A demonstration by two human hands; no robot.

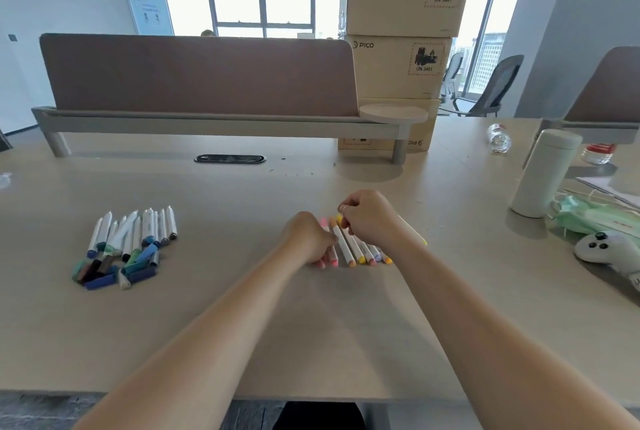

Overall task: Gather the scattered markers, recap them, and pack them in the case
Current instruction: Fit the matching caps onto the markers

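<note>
A row of capped white markers with pink, orange and yellow caps lies at the middle of the desk. My left hand rests curled on the left end of that row, touching the pink-capped ones. My right hand is closed over the far ends of the row's right side. At the left lies a bunch of uncapped white markers, and a heap of loose blue, green and dark caps sits just in front of it. No case is in view.
A white bottle stands at the right, with a green mask and a white game controller near it. Stacked cardboard boxes and a brown desk divider line the back. The desk's front edge is close.
</note>
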